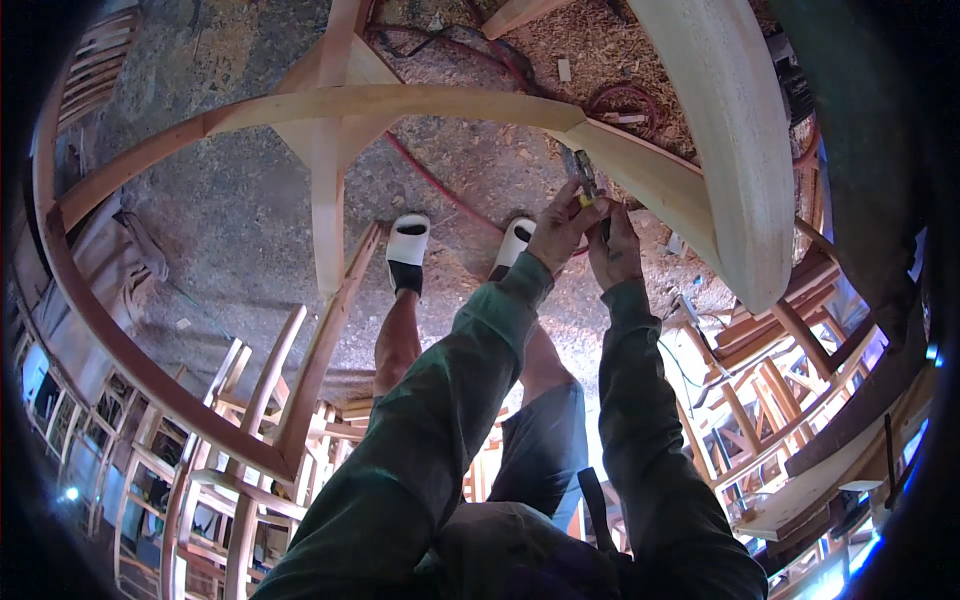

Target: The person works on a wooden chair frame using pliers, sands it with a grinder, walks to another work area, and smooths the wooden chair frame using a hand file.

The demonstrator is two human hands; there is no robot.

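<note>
My left hand [556, 228] and my right hand [615, 250] are close together in front of me, fingers closed around a small dark metal tool with a yellow part [585, 172]. Its exact kind is too small to make out. The tool's dark end points away from me, next to a curved wooden frame [400, 100]. Just beyond my hands, a flat angled board [650, 175] runs from the curved rail to a thick pale slab [740, 140] on the right. My fingers hide the tool's near end.
A wooden leg with a corner block [328, 180] stands left of my hands. Red hose [430, 180] crosses the floor near my feet in white slippers [408, 238]. Wood shavings [600, 50] lie at the far side. Stacked chair frames [150, 470] fill the near left.
</note>
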